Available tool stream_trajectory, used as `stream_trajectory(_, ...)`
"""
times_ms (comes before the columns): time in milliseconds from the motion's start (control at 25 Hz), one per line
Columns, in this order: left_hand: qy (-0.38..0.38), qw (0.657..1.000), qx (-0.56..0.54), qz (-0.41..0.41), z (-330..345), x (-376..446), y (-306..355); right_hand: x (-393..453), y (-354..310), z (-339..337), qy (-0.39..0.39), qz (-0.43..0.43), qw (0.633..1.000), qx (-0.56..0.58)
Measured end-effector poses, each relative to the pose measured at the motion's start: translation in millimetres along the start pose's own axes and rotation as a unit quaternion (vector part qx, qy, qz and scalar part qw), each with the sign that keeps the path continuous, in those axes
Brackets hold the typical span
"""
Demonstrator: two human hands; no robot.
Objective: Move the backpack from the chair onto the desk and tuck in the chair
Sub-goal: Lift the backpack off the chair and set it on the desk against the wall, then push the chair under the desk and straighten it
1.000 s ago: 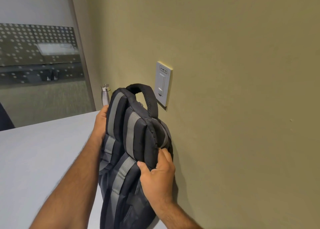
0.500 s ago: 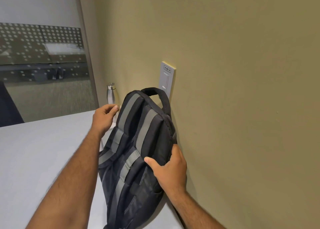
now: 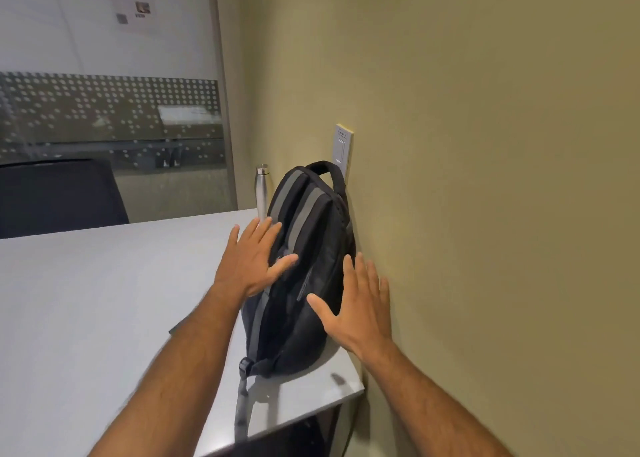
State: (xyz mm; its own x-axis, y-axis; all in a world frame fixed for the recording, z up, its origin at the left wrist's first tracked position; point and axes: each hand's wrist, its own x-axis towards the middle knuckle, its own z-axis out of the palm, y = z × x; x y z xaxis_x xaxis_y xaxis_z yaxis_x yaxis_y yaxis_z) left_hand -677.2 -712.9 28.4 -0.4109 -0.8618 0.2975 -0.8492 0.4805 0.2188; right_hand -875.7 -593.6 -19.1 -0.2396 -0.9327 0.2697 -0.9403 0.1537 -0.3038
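**Backpack standing on desk corner, both hands spread and holding nothing**

1. Desk (image 3: 86, 318): pale grey top. Its near right corner lies just below the backpack, hard by the wall. A dark space shows under that corner; what fills it cannot be told.

2. Strap (image 3: 242, 397): a grey strap with a black buckle trails from the backpack's base toward the near desk edge and hangs over it.

3. Right hand (image 3: 356, 304): fingers spread wide, palm turned toward the backpack's near right side. Nothing is gripped. Whether the palm touches the fabric cannot be told.

4. Left hand (image 3: 254, 259): fingers spread, lying at the backpack's left face, the thumb over the black fabric. Nothing is gripped. Contact appears light; firm contact cannot be confirmed.

5. Backpack (image 3: 304, 266): black with grey stripes, upright on the desk, its right side leaning against the olive wall (image 3: 485, 179). The top handle stands up.

6. Metal bottle (image 3: 261, 190): upright on the desk, just behind the backpack's left side.

7. Wall switch plate (image 3: 343, 148): fixed to the wall directly above the backpack's handle.

8. Chair back (image 3: 59, 193): dark, beyond the far desk edge, well left of the backpack.

9. Glass partition (image 3: 110, 117): dotted band, behind the chair back.
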Motion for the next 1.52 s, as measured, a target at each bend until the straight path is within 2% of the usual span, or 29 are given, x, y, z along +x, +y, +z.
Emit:
stream_trajectory(120,-0.028,0.997,0.066,-0.01,-2,-68,28,-49,11,-13,-0.016,-0.037,0.999,-0.016)
stream_trajectory(360,-0.064,0.99,0.121,-0.041,-4,-208,75,-155,21,-33,-0.055,-0.069,0.995,-0.045)
stream_trajectory(600,-0.076,0.986,0.134,-0.071,-33,-297,82,-223,4,-54,-0.051,-0.064,0.996,-0.042)
stream_trajectory(760,-0.087,0.985,0.135,-0.061,-51,-341,78,-267,-11,-60,-0.056,-0.058,0.996,-0.043)
stream_trajectory(1000,-0.09,0.984,0.14,-0.061,-97,-416,37,-332,-62,-68,-0.053,-0.046,0.997,-0.034)
stream_trajectory(1200,-0.114,0.983,0.134,-0.047,-149,-497,-16,-403,-133,-65,-0.039,-0.028,0.998,-0.029)
stream_trajectory(1520,-0.145,0.977,0.145,-0.055,-206,-611,-89,-502,-244,-68,-0.041,-0.065,0.997,0.007)
